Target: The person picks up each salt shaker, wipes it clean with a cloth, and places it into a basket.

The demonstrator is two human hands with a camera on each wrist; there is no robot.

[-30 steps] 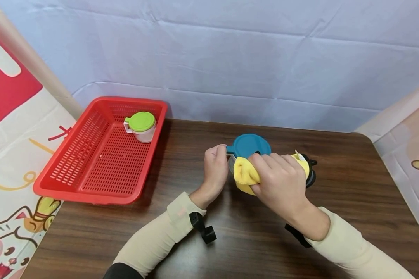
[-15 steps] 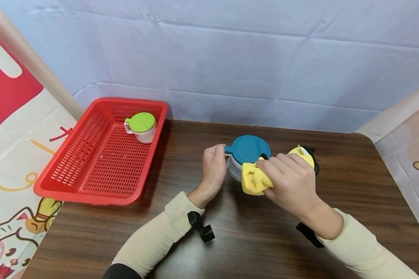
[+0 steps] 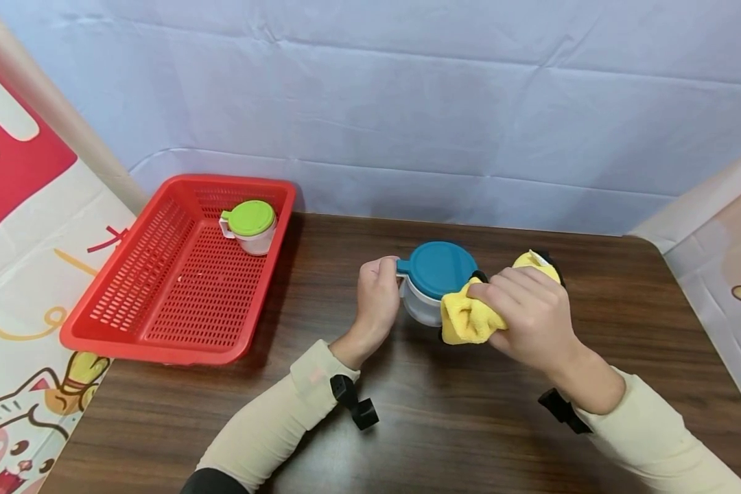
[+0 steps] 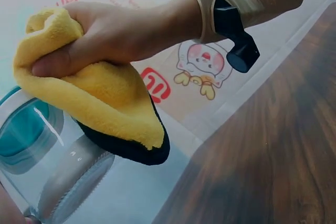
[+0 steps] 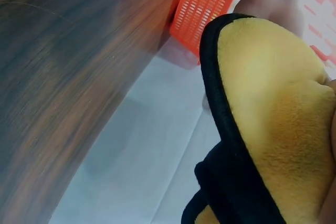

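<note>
Cup (image 3: 429,305) between both hands: left hand (image 3: 378,296) grips its handle; right hand (image 3: 527,317) presses bunched cloth (image 3: 467,321) against its right side.

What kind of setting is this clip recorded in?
Most likely a staged recording corner rather than a real kitchen: a wooden table hemmed in by a plain pale backdrop sheet and cartoon-printed side panels, with only a red basket and lidded cups set out.

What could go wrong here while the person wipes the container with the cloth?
The left hand grips only the small handle of the container, so a hard push from the yellow cloth might tip or slide it. The teal lid may come loose if the right hand rubs against it.
</note>
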